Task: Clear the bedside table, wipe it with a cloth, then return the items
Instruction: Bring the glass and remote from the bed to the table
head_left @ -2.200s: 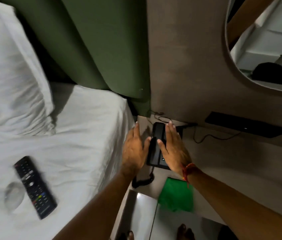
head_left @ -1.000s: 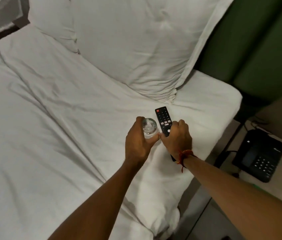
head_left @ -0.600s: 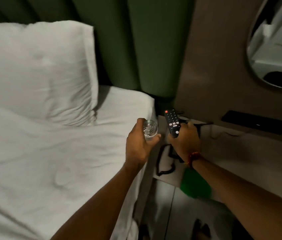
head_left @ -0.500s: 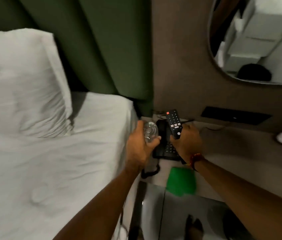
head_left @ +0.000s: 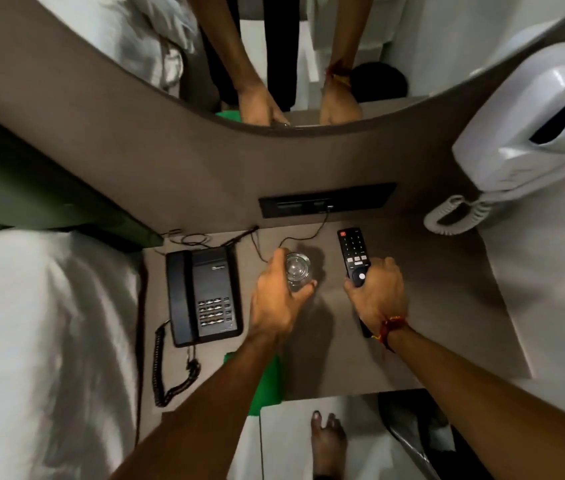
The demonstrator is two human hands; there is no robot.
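Observation:
The brown bedside table point(head_left: 430, 306) fills the middle of the view. My left hand point(head_left: 277, 299) grips a clear drinking glass point(head_left: 296, 270) upright over the table's centre; whether it touches the surface I cannot tell. To its right my right hand point(head_left: 378, 296) holds a black remote control point(head_left: 354, 254) by its lower half, buttons up, low over the table. A black desk phone point(head_left: 203, 294) lies on the table's left part, its coiled cord trailing to the front edge. A green cloth point(head_left: 270, 382) lies at the front edge, partly hidden under my left forearm.
The white bed point(head_left: 42, 341) borders the table on the left. A black socket panel point(head_left: 326, 204) with thin cables sits on the back wall under a curved mirror point(head_left: 291, 46). A white wall-mounted hair dryer point(head_left: 530, 129) hangs at right. My bare foot point(head_left: 326, 441) stands on the floor below.
Both hands picked the glass and remote off the bed and carried them right, over the bedside table. The view swung from the bed to straight above the table.

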